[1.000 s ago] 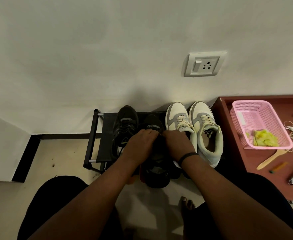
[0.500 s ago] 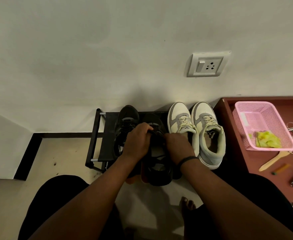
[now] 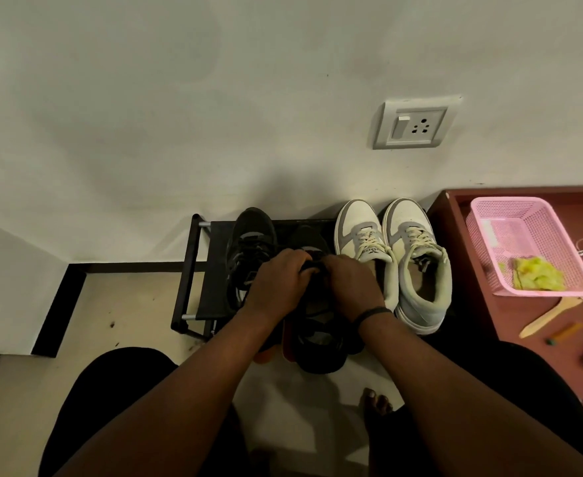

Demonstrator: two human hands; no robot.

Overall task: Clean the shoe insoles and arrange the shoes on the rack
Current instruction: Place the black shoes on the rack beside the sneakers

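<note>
a: how far along did the job look?

b: well on, as i judged it; the white and grey pair stood side by side at the right end of the rack, toes to the wall; one black shoe sat on the rack left of the middle; its mate, the second black shoe, was between them with its heel hanging over the near edge.

a: and the hands?

b: both were on that second black shoe; the left hand had its fingers curled over the tongue area, and the right hand gripped the same spot from the right side; whether they pinched laces or the tongue itself i could not tell; too dark.

a: the insoles?

b: none plainly in view; something red or orange showed under the near edge of the black shoe, but i could not say what it was; so cleaning could not be confirmed; what seemed left was seating this last shoe squarely.

a: any writing or brands?

b: a small dark mark on the tongue of the left white shoe, too small to read; nothing legible on the wall socket, the pink basket on the counter at the right, or the yellow cloth inside it.
</note>
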